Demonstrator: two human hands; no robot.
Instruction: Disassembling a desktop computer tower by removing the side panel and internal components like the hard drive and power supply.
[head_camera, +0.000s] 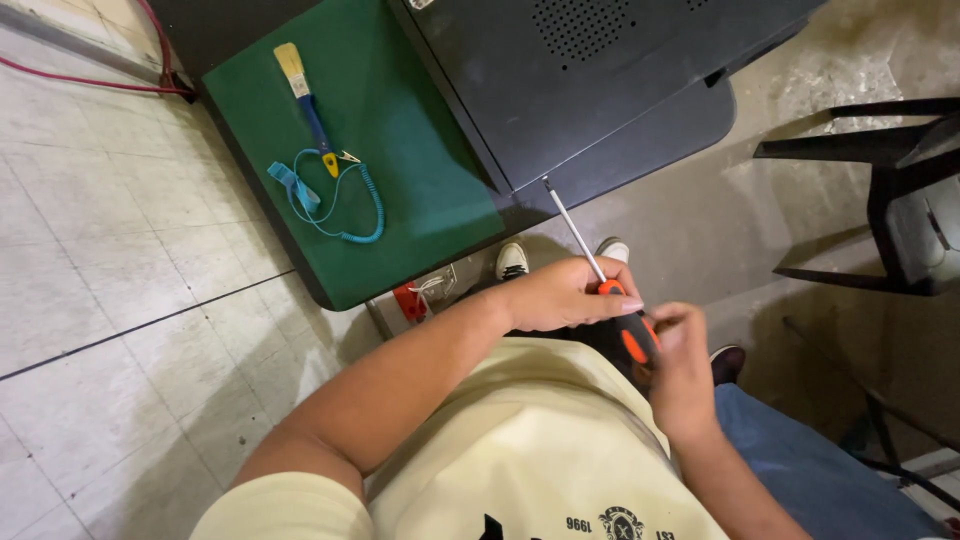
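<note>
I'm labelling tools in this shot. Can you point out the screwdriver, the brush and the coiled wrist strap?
screwdriver (634, 338): head view, on its orange and black handle.
brush (313, 112): head view, on its blue handle.
coiled wrist strap (372, 200): head view, on the teal coiled cord.

Both forearms bend inward; the left hand (565, 295) curls closed, just beside the right hand (683, 360), also curled closed.

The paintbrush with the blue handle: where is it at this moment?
In the head view, the paintbrush lies at upper left on the green mat, just above the coiled blue wrist strap, away from both hands.
</note>
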